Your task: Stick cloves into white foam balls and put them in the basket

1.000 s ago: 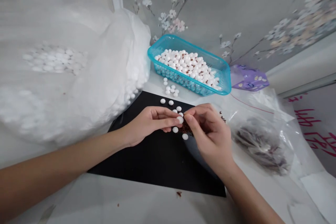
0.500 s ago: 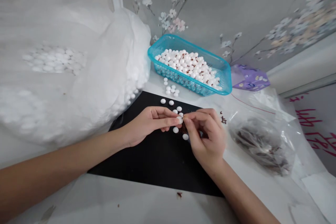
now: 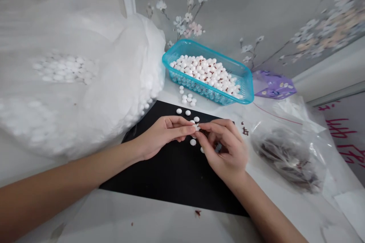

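Over the black mat [image 3: 159,174], my left hand [image 3: 165,134] pinches a small white ball [image 3: 196,127] between thumb and fingertips. My right hand [image 3: 228,146] is closed in a pinch right at that ball; whatever its fingertips grip is too small and covered to make out. Several more white balls [image 3: 193,142] lie on the mat around the fingers. Some dark reddish-brown bits [image 3: 204,132] show between the hands, partly hidden by the right fingers.
A blue plastic basket [image 3: 208,93] behind the mat holds many white balls with brown bits. At left bulges a big translucent bag [image 3: 128,57] of white balls. To the right lie a clear bag [image 3: 291,159] of dark brown material and a purple packet [image 3: 275,84].
My right thumb and fingers have shifted in against the ball in my left hand, covering more of the ball lying below. The whole view has moved slightly; the left hand keeps its pinch.
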Demonstrator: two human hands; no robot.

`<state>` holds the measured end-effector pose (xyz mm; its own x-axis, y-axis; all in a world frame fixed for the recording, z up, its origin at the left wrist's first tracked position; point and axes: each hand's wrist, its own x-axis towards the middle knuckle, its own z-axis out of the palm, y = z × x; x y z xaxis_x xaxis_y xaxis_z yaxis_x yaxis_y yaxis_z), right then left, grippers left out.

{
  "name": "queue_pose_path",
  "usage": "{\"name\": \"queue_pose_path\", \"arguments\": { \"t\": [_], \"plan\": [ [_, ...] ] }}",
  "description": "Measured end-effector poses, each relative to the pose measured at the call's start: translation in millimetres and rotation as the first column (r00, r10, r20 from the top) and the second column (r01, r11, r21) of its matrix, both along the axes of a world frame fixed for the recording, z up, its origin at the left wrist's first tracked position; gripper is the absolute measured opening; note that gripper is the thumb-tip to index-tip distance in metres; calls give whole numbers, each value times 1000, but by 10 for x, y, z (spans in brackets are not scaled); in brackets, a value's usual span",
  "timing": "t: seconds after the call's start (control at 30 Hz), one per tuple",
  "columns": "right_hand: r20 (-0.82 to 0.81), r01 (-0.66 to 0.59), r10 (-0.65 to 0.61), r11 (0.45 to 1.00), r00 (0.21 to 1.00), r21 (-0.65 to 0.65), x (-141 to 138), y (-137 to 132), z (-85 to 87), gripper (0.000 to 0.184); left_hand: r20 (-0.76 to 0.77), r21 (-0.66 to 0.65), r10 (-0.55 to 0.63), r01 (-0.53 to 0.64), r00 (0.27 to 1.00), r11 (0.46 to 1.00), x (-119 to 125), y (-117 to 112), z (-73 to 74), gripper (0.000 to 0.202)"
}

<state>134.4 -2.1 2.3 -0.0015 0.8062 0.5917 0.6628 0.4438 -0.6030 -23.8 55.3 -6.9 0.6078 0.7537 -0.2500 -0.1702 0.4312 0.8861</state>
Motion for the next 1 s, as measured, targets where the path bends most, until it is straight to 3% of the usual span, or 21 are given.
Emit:
{"name": "queue_pose_path", "arguments": {
  "t": [0.4, 0.8, 1.0],
  "plan": [
    [-28, -21, 19, 999, 999, -47, -10, 22, -2, 13, 9, 1, 4, -4, 1000, 1000, 1, 6, 0, 14],
    [-60, 19, -20, 1000, 998, -19, -54, -8, -145, 14, -31, -3, 24, -24, 999, 1000, -13, -4, -1, 16],
    [-25, 7, -7, 1000, 1000, -19, -19, -13, -90, 12, -57, 42, 19, -16, 998, 999, -5, -5, 6, 17]
  ]
}}
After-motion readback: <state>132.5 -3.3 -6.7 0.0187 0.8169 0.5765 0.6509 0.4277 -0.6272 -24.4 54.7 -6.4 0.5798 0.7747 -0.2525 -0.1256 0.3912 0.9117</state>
